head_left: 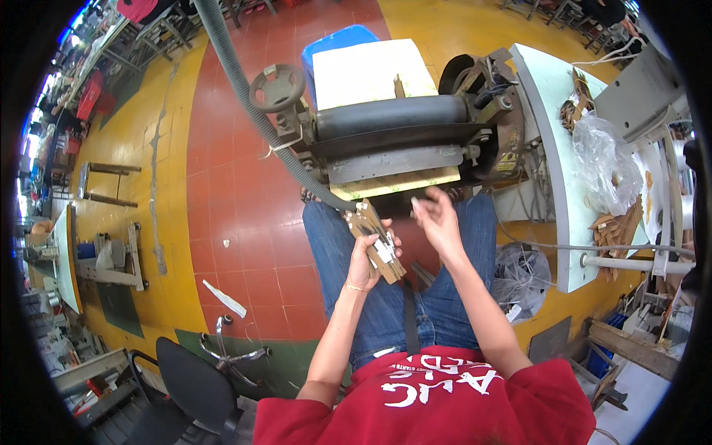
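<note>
My left hand [363,262] is closed around a bundle of flat brown strips [368,222] with white patches, held over my lap. The strips look like leather or card; I cannot tell which. Up and to the right, my right hand [439,222] is raised in front of a roller machine [389,122], thumb and fingers apart. I make out nothing held in it. A pale yellowish board [415,180] shows below the machine's grey metal plate [397,163], just beyond my hands. The lower end of a grey corrugated hose [297,169] reaches the top of the bundle.
A handwheel [277,87] stands at the machine's left. Behind the roller are a white sheet [371,67] and a blue bin [348,35]. On the right, a pale table [549,111] carries a clear plastic bag [604,159] and brown scraps [617,230]. A black chair [196,382] stands lower left.
</note>
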Action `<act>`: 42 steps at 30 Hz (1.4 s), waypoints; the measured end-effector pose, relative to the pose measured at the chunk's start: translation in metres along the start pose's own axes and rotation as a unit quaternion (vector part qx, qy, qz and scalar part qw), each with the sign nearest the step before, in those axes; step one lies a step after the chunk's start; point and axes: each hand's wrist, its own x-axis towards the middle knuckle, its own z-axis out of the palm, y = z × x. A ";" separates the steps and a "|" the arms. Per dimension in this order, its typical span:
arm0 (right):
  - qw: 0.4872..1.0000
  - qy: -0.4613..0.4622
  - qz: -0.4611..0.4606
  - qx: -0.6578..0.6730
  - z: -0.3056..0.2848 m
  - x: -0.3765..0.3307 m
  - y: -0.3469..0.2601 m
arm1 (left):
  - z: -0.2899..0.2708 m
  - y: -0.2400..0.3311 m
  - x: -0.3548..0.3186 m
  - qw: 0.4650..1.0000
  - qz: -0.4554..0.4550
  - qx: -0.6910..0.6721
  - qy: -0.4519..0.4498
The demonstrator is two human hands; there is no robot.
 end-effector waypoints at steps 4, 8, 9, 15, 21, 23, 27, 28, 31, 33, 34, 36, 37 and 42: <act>0.984 -0.147 0.086 0.059 -0.015 -0.053 0.000 | 0.007 0.000 0.007 0.998 -0.012 0.064 0.008; 0.992 -0.117 -0.033 -0.044 -0.017 -0.078 -0.017 | 0.018 -0.001 0.013 0.997 0.012 0.071 -0.016; 0.988 -0.086 -0.084 -0.098 -0.015 -0.080 -0.021 | 0.020 -0.003 0.014 0.997 0.018 0.079 -0.012; 0.942 -0.051 -0.184 -0.277 -0.008 -0.088 -0.034 | 0.021 -0.006 0.013 0.993 0.023 0.113 -0.010; 0.985 -0.087 -0.046 -0.140 -0.009 -0.084 -0.021 | 0.018 -0.007 0.010 0.995 0.030 0.091 -0.025; 0.994 -0.097 0.000 -0.046 -0.013 -0.081 -0.017 | 0.018 -0.006 0.007 0.996 0.026 0.078 -0.026; 0.991 -0.107 0.046 0.066 -0.023 -0.076 -0.012 | 0.018 -0.001 0.002 0.993 0.022 0.101 -0.054; 0.987 -0.112 0.077 0.086 -0.026 -0.074 -0.011 | 0.017 0.001 0.002 0.993 0.012 0.094 -0.063; 0.964 -0.127 0.134 0.192 -0.029 -0.074 -0.010 | 0.019 0.004 -0.001 0.987 -0.011 0.147 -0.059; 0.952 -0.122 0.159 0.232 -0.027 -0.075 -0.010 | 0.021 0.005 0.000 0.990 -0.009 0.136 -0.045; 0.964 -0.127 0.124 0.200 -0.026 -0.076 -0.010 | 0.022 0.005 0.000 0.991 -0.006 0.132 -0.035; 0.981 -0.114 0.079 0.133 -0.023 -0.078 -0.010 | 0.024 0.005 0.000 0.989 -0.003 0.143 -0.018; 0.988 -0.103 0.053 0.103 -0.022 -0.079 -0.010 | 0.024 0.006 0.000 0.987 -0.002 0.159 -0.012; 0.997 -0.073 0.014 -0.008 -0.026 -0.076 -0.009 | 0.020 0.003 -0.001 0.977 0.003 0.215 0.008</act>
